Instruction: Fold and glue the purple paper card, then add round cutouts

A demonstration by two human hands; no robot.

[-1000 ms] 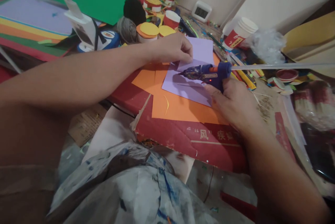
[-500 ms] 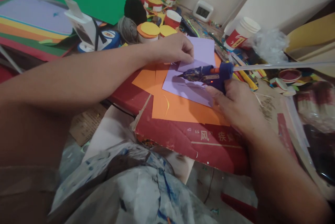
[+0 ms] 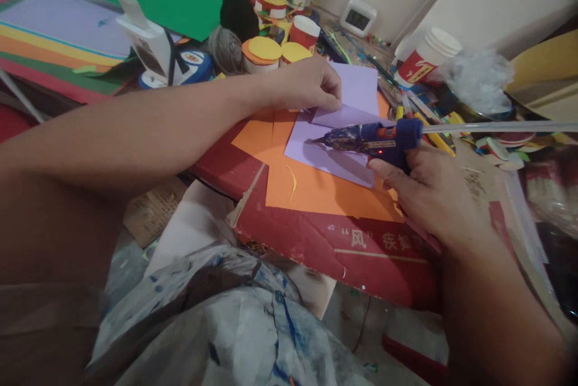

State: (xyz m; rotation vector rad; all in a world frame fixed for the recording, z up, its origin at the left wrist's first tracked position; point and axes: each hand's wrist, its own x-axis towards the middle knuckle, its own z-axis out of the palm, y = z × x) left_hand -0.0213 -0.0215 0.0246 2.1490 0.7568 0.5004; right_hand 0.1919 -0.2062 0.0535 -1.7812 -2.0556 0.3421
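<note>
With the left hand [image 3: 320,86] pinching a raised flap of the purple paper [image 3: 357,86] on the orange sheet [image 3: 327,200], the lower part lies exposed to the glue gun [image 3: 372,138] the right hand [image 3: 431,187] grips, tip contact being hard to tell.

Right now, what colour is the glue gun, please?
The glue gun is mostly blue; head view.

Left of a white, square-cased digital clock [image 3: 358,17] lay a fuzzy black ball [image 3: 239,17] and a grey yarn ball [image 3: 225,50]; right of it stood a red-and-white paper cup [image 3: 424,59].
</note>
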